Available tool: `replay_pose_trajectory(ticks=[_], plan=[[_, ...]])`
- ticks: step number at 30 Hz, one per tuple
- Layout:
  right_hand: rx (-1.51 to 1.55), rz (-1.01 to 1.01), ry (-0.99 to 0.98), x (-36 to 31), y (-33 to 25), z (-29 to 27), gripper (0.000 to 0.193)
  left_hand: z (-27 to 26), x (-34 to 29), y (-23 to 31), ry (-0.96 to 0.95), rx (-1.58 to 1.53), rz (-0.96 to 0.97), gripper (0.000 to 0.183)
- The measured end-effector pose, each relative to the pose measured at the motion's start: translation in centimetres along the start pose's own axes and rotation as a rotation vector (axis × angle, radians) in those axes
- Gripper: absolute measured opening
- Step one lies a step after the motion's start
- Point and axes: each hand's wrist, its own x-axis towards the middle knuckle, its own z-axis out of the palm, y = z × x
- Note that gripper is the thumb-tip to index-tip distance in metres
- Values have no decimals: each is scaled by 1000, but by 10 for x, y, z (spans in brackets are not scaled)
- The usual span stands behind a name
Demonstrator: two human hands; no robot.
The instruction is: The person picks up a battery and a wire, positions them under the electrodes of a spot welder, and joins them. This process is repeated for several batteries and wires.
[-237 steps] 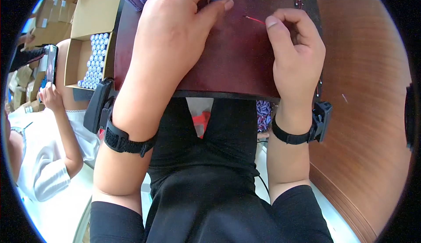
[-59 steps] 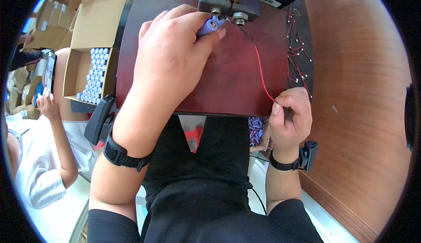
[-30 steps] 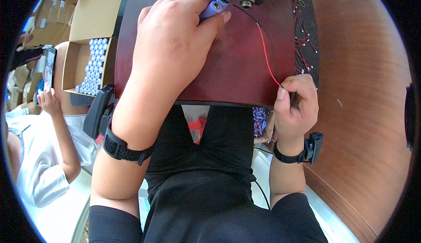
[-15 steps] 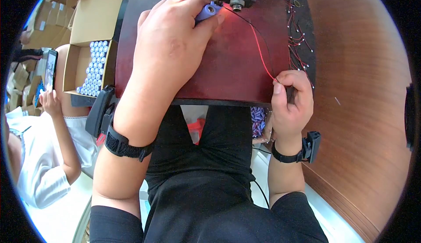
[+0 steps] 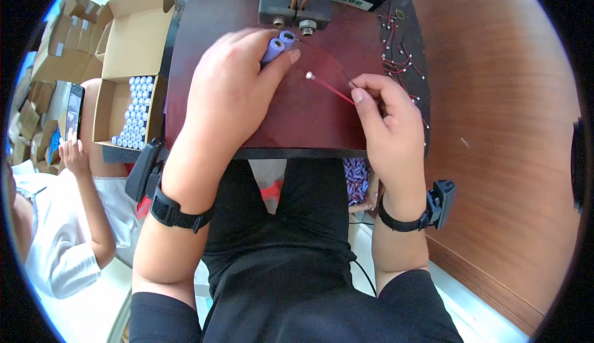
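Note:
My left hand point(image 5: 238, 86) grips two purple cylindrical battery cells point(image 5: 278, 45), their ends pointing at the grey metal welding head point(image 5: 296, 6) at the back of the dark red work board point(image 5: 309, 117). My right hand point(image 5: 387, 117) pinches a thin red wire point(image 5: 331, 89) between thumb and forefinger. The wire's free end carries a small metal tab and hangs just right of the cells. A dark wire runs from the cells toward my right fingers.
A pile of red and black wires point(image 5: 402, 52) lies on the board's right side. An open cardboard box with several white-capped cells point(image 5: 133, 111) stands at the left. Another person point(image 5: 68, 207) sits at lower left, holding a phone. A brown wooden table point(image 5: 507, 126) spreads to the right.
My right hand has risen from the board's front edge toward the middle, bringing the red wire's tabbed end close to the cells. My left hand has shifted slightly down from the welding head.

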Motion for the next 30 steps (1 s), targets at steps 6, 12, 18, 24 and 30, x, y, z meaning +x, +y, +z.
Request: replay_pose_trajectory(ticks=[6,12,18,24,30], plan=[[-132,-248,74,-14,-1,-7,22,-23,-23,27,-105,-262,-64,38],[-68,-332,-19,-33,-13,-4,17,-39,-47,21,-209,-493,-171,22],[-139,-425,-51,-44,-24,-12,12,-65,-50,42,-312,-527,-254,33],[63,-241,28,-56,-29,-4,15,-77,-58,41,-326,-490,-135,36],[-137,-280,-57,-53,-21,-8,16,-77,-53,40,-212,-353,-28,29]])
